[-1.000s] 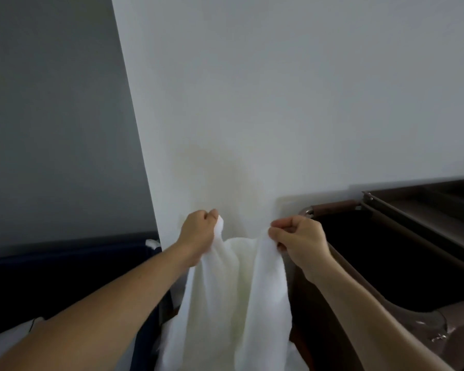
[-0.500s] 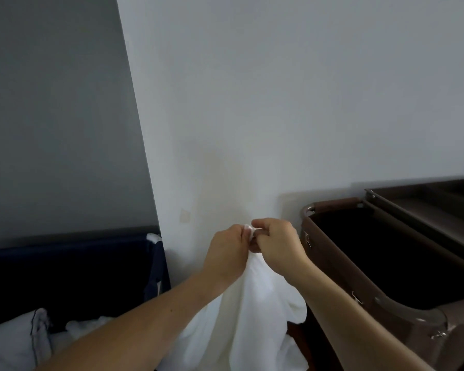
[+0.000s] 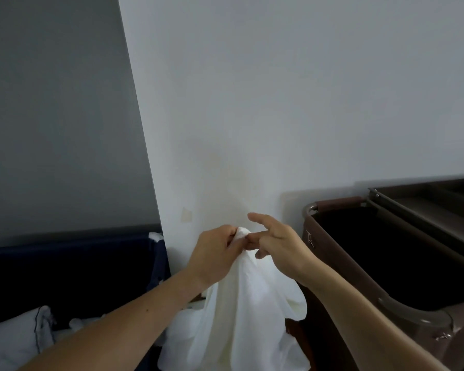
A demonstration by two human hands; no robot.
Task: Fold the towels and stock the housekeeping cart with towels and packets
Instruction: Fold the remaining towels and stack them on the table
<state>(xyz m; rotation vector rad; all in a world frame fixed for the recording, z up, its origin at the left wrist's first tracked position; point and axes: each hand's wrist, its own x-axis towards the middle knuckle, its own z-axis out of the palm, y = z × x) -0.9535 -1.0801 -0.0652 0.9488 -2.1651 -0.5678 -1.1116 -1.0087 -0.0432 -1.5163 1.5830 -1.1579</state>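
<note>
Evidently the left hand (image 3: 214,254) pinches the towel (image 3: 241,303) by its gathered top so it hangs doubled beside the cart (image 3: 335,203) for folding, while the right hand (image 3: 280,245), grip wide, holds nothing.

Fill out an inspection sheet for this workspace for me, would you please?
Surface: nothing seen; no table in view.
Job's things: white towel hangs in front of the wall; brown housekeeping cart at right, its dark compartment open on top; packets not seen.
Clutter: white linen in the navy bin at left.
Grips: left hand pinches the towel's top; right hand touches it with spread fingers.
Cables: nothing seen.
Surroundings: white wall ahead, grey wall at left.
</note>
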